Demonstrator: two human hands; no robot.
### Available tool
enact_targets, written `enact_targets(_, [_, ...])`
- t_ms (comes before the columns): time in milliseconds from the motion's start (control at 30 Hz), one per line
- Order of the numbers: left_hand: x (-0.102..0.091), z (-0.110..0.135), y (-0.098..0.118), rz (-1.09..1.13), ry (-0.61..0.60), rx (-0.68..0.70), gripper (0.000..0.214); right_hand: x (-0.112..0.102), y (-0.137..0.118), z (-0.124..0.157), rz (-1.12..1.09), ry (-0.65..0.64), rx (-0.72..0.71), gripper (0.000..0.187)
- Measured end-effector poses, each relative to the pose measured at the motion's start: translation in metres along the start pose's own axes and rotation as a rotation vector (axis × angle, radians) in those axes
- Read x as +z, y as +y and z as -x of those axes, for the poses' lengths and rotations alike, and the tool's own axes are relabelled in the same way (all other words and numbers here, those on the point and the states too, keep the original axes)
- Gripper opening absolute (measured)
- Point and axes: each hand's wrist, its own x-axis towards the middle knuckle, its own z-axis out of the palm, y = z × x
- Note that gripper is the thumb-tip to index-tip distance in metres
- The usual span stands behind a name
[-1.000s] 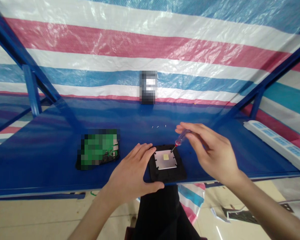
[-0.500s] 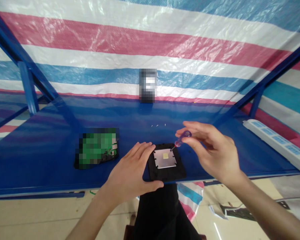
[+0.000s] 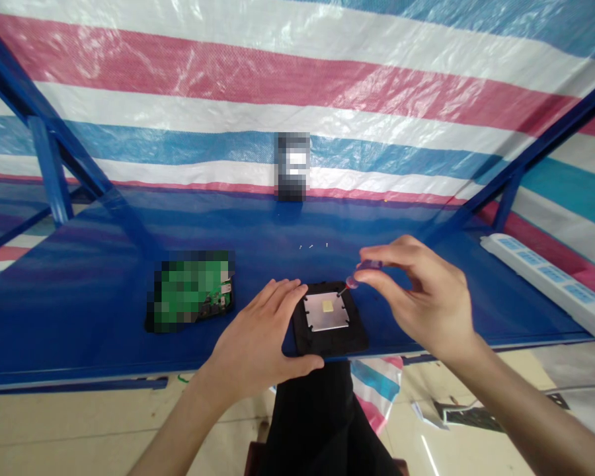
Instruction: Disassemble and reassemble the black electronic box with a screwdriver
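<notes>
A black square case (image 3: 330,337) with a silver metal plate (image 3: 326,311) in it lies near the front edge of the blue bench. My left hand (image 3: 258,344) rests flat against its left side, fingers spread and thumb along its front edge. My right hand (image 3: 421,297) pinches a small screwdriver with a red-purple handle (image 3: 361,272), its tip touching the plate's upper right corner.
A green circuit board (image 3: 191,291) lies to the left of the case. Three tiny screws (image 3: 311,246) sit on the blue bench (image 3: 104,277) behind it. A white power strip (image 3: 550,281) runs along the right edge. A dark blurred object (image 3: 291,165) stands against the striped tarp.
My right hand has turned the screwdriver handle between its fingers and shifted slightly right. The left hand and the case stay where they were.
</notes>
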Motion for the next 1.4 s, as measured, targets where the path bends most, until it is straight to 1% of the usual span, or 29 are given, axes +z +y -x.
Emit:
enact_targets(67, [0.0, 0.0, 0.001, -0.007, -0.006, 0.004, 0.087, 0.0, 0.0, -0.001, 0.035, 0.013, -0.049, 0.013])
enact_targets(100, [-0.001, 0.0, 0.001, -0.009, -0.007, 0.007, 0.087, 0.0, -0.001, -0.002, 0.042, 0.004, -0.051, 0.011])
enact_targets(167, [-0.003, 0.0, 0.002, -0.012, -0.012, 0.01, 0.087, 0.0, -0.002, -0.001, 0.027, -0.039, -0.007, 0.017])
enact_targets(233, [-0.004, -0.001, 0.003, -0.016, -0.018, 0.007, 0.088, 0.0, -0.001, 0.0, -0.014, -0.09, 0.067, 0.025])
enact_targets(267, [-0.004, -0.001, 0.003, -0.018, -0.018, 0.005, 0.088, 0.001, 0.0, 0.001, -0.036, -0.088, 0.101, 0.027])
enact_targets(333, [-0.004, -0.001, 0.002, -0.023, -0.017, 0.0, 0.087, 0.003, 0.003, 0.002, -0.044, -0.038, 0.129, 0.028])
enact_targets(433, [-0.003, 0.0, 0.001, -0.026, -0.021, -0.007, 0.087, 0.003, 0.007, 0.0, 0.034, 0.043, 0.043, 0.017])
enact_targets(500, [-0.003, 0.0, 0.001, -0.025, -0.027, -0.006, 0.088, 0.001, 0.007, -0.001, 0.066, 0.034, -0.03, 0.011])
enact_targets(533, [-0.003, -0.001, 0.001, -0.024, -0.028, -0.003, 0.088, -0.001, 0.005, -0.001, 0.067, 0.012, -0.049, 0.014])
enact_targets(600, [-0.003, -0.001, 0.002, -0.025, -0.024, 0.004, 0.088, -0.002, 0.003, 0.0, 0.053, -0.057, -0.054, 0.025])
enact_targets(667, [-0.003, -0.002, 0.002, -0.032, -0.019, 0.007, 0.087, -0.001, 0.003, 0.003, 0.021, -0.107, -0.011, 0.033])
enact_targets(733, [-0.003, -0.002, 0.003, -0.037, -0.017, 0.008, 0.086, 0.002, 0.005, 0.004, -0.035, -0.068, 0.071, 0.038])
enact_targets(800, [-0.003, -0.001, 0.003, -0.038, -0.019, 0.006, 0.085, 0.005, 0.007, 0.003, -0.051, -0.002, 0.103, 0.032])
enact_targets(867, [-0.003, -0.001, 0.003, -0.037, -0.02, 0.003, 0.086, 0.006, 0.007, 0.001, -0.01, 0.032, 0.044, 0.016])
enact_targets(900, [-0.003, -0.001, 0.003, -0.037, -0.02, 0.002, 0.087, 0.005, 0.007, -0.001, 0.013, 0.024, 0.004, 0.011])
enact_targets(933, [-0.003, -0.001, 0.003, -0.038, -0.019, 0.005, 0.087, 0.004, 0.005, -0.002, 0.025, 0.006, -0.022, 0.009])
enact_targets(1000, [-0.003, -0.001, 0.003, -0.043, -0.016, 0.015, 0.087, 0.002, 0.003, -0.002, 0.013, -0.034, -0.013, 0.016])
enact_targets(1100, [-0.002, 0.0, 0.003, -0.054, -0.006, 0.024, 0.087, 0.002, 0.002, 0.0, -0.048, -0.08, 0.077, 0.022])
enact_targets(1233, [-0.001, 0.0, 0.002, -0.063, -0.002, 0.023, 0.087, 0.007, 0.004, 0.003, -0.151, -0.065, 0.198, 0.023])
enact_targets(1300, [-0.002, -0.001, 0.003, -0.059, -0.009, 0.02, 0.086, 0.009, 0.003, 0.002, -0.166, -0.073, 0.197, 0.021])
enact_targets(1400, [-0.003, -0.002, 0.004, -0.047, -0.008, 0.012, 0.085, 0.011, 0.001, -0.001, -0.149, -0.086, 0.163, 0.012])
